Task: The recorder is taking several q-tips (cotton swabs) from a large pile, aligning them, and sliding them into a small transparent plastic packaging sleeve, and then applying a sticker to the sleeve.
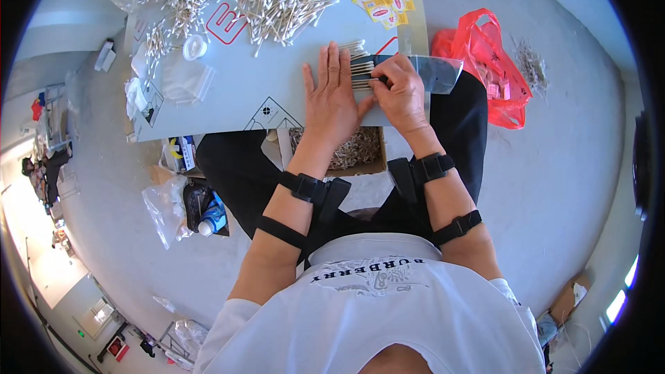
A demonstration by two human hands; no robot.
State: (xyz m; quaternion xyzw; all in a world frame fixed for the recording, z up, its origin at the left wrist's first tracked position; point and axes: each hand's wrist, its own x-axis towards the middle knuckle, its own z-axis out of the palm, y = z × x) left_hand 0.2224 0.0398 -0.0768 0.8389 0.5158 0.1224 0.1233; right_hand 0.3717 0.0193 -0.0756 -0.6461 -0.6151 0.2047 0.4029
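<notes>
White-tipped cotton swabs lie side by side in a small stack on the table, between my two hands. My left hand rests flat at their left, its fingers stretched out and its thumb pointing toward my right hand. Curled in a pinch at the right end of the stack is my right hand. A small dark bit shows at its fingertips, but what they grip is hidden. From beneath the right hand a clear plastic sleeve sticks out over the table's right edge.
Big heaps of loose cotton swabs cover the far side of the grey table. Yellow cards lie far right, clear plastic bags at left by a round white container. A red bag hangs right; a swab-filled box sits below.
</notes>
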